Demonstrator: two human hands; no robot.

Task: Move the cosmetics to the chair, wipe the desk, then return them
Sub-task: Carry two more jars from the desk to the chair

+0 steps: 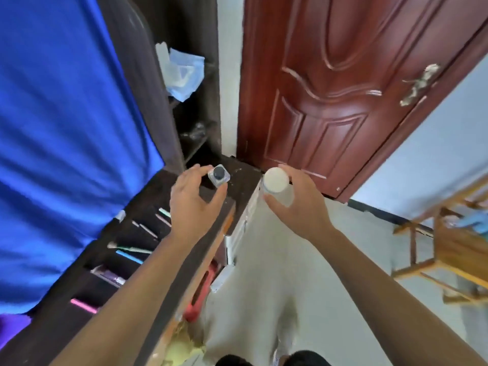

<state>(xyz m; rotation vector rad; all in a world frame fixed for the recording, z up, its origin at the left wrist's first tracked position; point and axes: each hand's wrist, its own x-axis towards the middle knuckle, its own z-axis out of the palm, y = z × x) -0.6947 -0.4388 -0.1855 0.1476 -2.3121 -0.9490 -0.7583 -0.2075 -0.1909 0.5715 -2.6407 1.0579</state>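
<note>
The left hand point(195, 196) pinches a small square clear jar point(218, 176) with a dark round lid between thumb and fingertips, over the far end of the dark worktop point(244, 180); whether the jar rests on the surface or is lifted off it cannot be told. The right hand point(298, 204) is curled round a white bottle point(276, 180), held just past the worktop's right edge above the pale floor point(277, 260); only its round cap shows plainly, the body mostly hidden behind the fingers. The two hands are apart, each clamped on its own thing. More cosmetics lie on the worktop nearer the person: a pink stick point(83, 305), a purple tube point(109, 276), a blue stick point(129, 257) and a thin brush point(132, 250), with others partly covered by the left forearm and too blurred to name. A blue cloth point(66, 128) fills the left side. A wooden chair point(454, 249) stands at the right, well apart from the worktop and cut off by the frame edge, with something blue and blurred point(475, 220) on it. A red-brown door point(330, 101) stands at the far side
</note>
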